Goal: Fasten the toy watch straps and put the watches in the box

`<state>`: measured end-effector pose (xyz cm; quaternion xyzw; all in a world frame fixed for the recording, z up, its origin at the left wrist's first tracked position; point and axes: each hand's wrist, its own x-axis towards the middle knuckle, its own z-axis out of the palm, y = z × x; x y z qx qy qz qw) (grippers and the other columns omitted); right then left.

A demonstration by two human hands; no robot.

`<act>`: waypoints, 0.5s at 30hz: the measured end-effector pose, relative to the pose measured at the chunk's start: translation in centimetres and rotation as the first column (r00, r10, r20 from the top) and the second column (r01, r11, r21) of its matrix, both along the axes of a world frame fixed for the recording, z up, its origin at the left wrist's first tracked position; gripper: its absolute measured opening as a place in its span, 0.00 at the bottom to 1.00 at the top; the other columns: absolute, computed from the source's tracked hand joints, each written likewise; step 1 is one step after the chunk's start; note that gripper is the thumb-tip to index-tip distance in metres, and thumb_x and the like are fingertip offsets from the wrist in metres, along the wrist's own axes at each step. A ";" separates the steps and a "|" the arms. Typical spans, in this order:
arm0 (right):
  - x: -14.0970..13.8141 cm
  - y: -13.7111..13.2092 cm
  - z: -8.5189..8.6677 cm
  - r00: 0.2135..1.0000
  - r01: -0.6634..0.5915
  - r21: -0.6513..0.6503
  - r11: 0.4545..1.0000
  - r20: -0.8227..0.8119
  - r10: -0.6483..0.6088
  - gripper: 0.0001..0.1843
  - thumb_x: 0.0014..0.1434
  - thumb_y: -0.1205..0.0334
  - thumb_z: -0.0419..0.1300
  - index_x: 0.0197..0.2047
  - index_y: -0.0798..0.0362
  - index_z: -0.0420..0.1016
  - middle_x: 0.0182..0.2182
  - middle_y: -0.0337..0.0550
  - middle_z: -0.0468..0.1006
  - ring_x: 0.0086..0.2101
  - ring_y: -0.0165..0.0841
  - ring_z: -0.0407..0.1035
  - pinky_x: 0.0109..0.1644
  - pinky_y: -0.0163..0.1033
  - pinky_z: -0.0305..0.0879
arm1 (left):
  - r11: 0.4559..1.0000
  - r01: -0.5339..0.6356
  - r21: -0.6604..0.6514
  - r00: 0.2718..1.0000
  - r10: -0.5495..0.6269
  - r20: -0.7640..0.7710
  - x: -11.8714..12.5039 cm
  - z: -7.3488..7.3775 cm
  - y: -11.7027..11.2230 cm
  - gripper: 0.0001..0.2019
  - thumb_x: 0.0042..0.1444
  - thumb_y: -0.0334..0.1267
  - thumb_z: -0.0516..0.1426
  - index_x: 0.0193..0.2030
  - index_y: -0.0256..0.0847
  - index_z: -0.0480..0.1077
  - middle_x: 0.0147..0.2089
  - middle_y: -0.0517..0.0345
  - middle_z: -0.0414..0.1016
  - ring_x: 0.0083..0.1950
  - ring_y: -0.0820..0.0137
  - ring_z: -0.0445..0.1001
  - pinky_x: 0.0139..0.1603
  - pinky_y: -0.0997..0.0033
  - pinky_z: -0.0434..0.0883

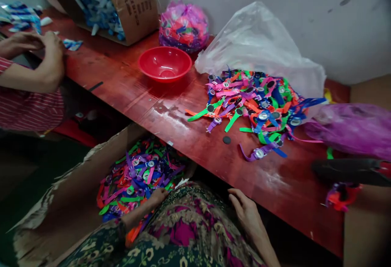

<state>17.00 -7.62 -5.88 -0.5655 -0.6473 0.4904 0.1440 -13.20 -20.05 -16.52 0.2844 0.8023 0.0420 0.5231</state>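
Note:
My left hand (pixel 158 196) hangs at the near edge of a cardboard box (pixel 61 189) beside my lap, its fingers over a heap of plastic toy wristwatches (pixel 140 177) in many bright colours. I see nothing held in it, though the fingers are partly hidden. My right hand (pixel 246 212) lies empty below the front edge of the red wooden table (pixel 290 185), fingers apart, next to my floral cloth lap (pixel 183 230). A second heap of watches (pixel 250 106) lies on the tabletop, with a small black disc (pixel 226 140) near it.
A red plastic bowl (pixel 165 64), a clear plastic bag (pixel 253 43), a pink bag of watches (pixel 183 26) and a purple bag (pixel 351 130) stand on the table. Behind them is a carton of blue items (pixel 131 2). A co-worker's hands (pixel 45 47) work at the left.

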 end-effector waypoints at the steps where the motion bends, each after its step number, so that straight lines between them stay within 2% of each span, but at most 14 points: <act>1: 0.0 0.1 0.3 1.000 -0.004 -0.007 1.000 0.004 0.004 0.14 0.54 0.51 0.56 0.38 0.51 0.73 0.30 0.44 0.75 0.31 0.35 0.67 0.40 0.38 0.61 | 1.000 0.025 0.000 1.000 -0.025 -0.003 0.1 0.1 0.1 0.13 0.58 0.41 0.49 0.32 0.32 0.66 0.29 0.60 0.67 0.32 0.75 0.68 0.35 0.73 0.66; 4: 0.4 0.1 1.1 1.000 -0.019 -0.093 0.995 -0.021 0.017 0.18 0.55 0.48 0.53 0.41 0.52 0.71 0.27 0.42 0.73 0.27 0.32 0.65 0.33 0.35 0.61 | 0.993 0.116 0.039 0.992 -0.114 -0.045 0.4 0.9 0.8 0.14 0.59 0.37 0.45 0.28 0.34 0.65 0.27 0.59 0.66 0.32 0.73 0.67 0.33 0.75 0.60; 8: 1.6 -0.3 1.1 0.994 -0.016 -0.238 0.971 -0.109 -0.010 0.22 0.58 0.46 0.47 0.44 0.54 0.68 0.27 0.41 0.72 0.24 0.29 0.65 0.29 0.32 0.61 | 0.966 0.239 0.097 0.965 -0.225 -0.132 0.9 2.8 1.8 0.14 0.59 0.39 0.44 0.30 0.36 0.66 0.30 0.56 0.68 0.36 0.70 0.67 0.36 0.74 0.57; 11: 2.6 -0.4 0.6 0.999 -0.036 -0.157 0.987 -0.026 0.033 0.20 0.58 0.48 0.48 0.43 0.53 0.70 0.31 0.43 0.74 0.30 0.32 0.69 0.36 0.34 0.64 | 0.925 0.367 0.100 0.921 -0.346 -0.177 1.3 4.8 2.3 0.14 0.58 0.40 0.44 0.33 0.38 0.68 0.32 0.56 0.71 0.36 0.69 0.67 0.36 0.74 0.57; 13: 3.1 -0.5 0.3 0.996 -0.078 -0.105 0.991 0.032 0.082 0.18 0.58 0.49 0.48 0.41 0.52 0.71 0.35 0.45 0.75 0.36 0.35 0.70 0.42 0.36 0.64 | 0.903 0.426 0.060 0.896 -0.412 -0.166 1.5 6.0 2.1 0.13 0.57 0.38 0.45 0.30 0.39 0.69 0.31 0.57 0.72 0.35 0.69 0.68 0.34 0.74 0.57; 15: 3.7 -0.7 0.0 0.992 -0.111 -0.099 0.989 0.043 0.116 0.18 0.58 0.51 0.48 0.41 0.52 0.71 0.38 0.46 0.76 0.39 0.36 0.70 0.45 0.38 0.64 | 0.914 0.405 0.035 0.905 -0.395 -0.156 1.7 7.1 1.7 0.12 0.55 0.37 0.47 0.27 0.38 0.70 0.29 0.58 0.73 0.33 0.69 0.69 0.32 0.75 0.59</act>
